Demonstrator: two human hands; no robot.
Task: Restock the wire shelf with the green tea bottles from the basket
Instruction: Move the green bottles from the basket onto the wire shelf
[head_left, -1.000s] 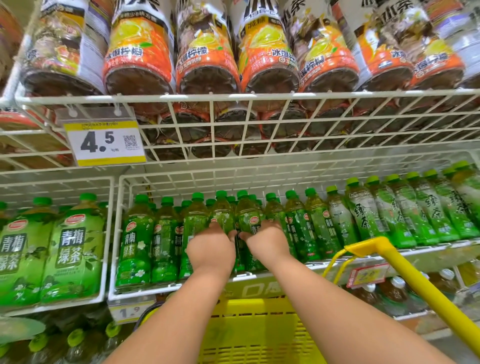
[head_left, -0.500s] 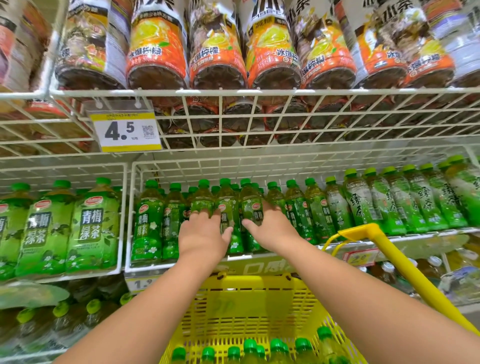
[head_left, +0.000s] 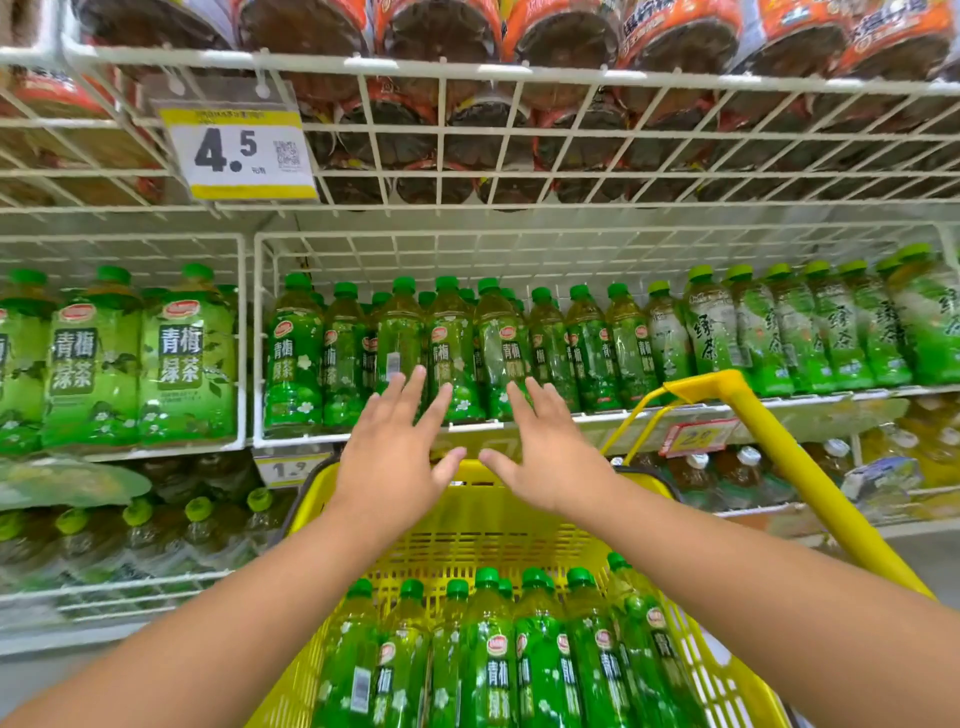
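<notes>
I had both hands up in front of the wire shelf (head_left: 467, 427), and neither one held anything. My left hand (head_left: 395, 462) was spread flat, fingers (head_left: 415, 387) splayed and released, their tips lying over the lower labels of the green tea bottles on the shelf (head_left: 452, 353); whether they actually touched the plastic I could not tell. My right hand (head_left: 545, 457) mirrored it just beside, also loose and empty, fingers fanned toward the same front row, thumbs of the two hands pointing at each other with a small gap between. Beyond my fingertips the bottles stood upright, caps up, packed side by side. Under my wrists sat the yellow basket (head_left: 467, 525), with more green tea bottles in the basket (head_left: 540, 654) standing upright below my forearms. The yellow handle (head_left: 769, 447) rose to the right of my right hand. Above my fingers hung the 4.5 price tag (head_left: 234, 150).
</notes>
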